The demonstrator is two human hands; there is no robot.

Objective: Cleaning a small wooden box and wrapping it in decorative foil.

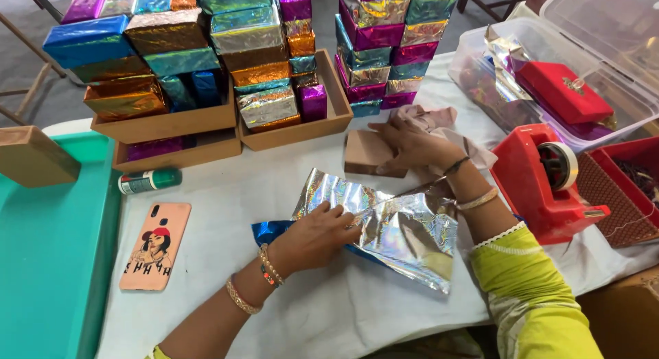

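Note:
A sheet of shiny holographic silver wrapping foil (398, 228) lies on the white table cover in front of me, with a blue foil sheet (271, 230) sticking out under its left edge. My left hand (319, 235) presses down on the foil's left part, fingers curled on it. My right hand (412, 143) reaches further back and rests on a plain brown cardboard box (367, 153), next to a crumpled pinkish cloth (429, 117).
Wooden trays (206, 122) with stacks of foil-wrapped boxes (384, 43) stand at the back. A red tape dispenser (546, 180), a red basket (628, 187) and a clear plastic bin (604, 64) are on the right. A phone (156, 246) and a green-capped tube (149, 181) lie on the left.

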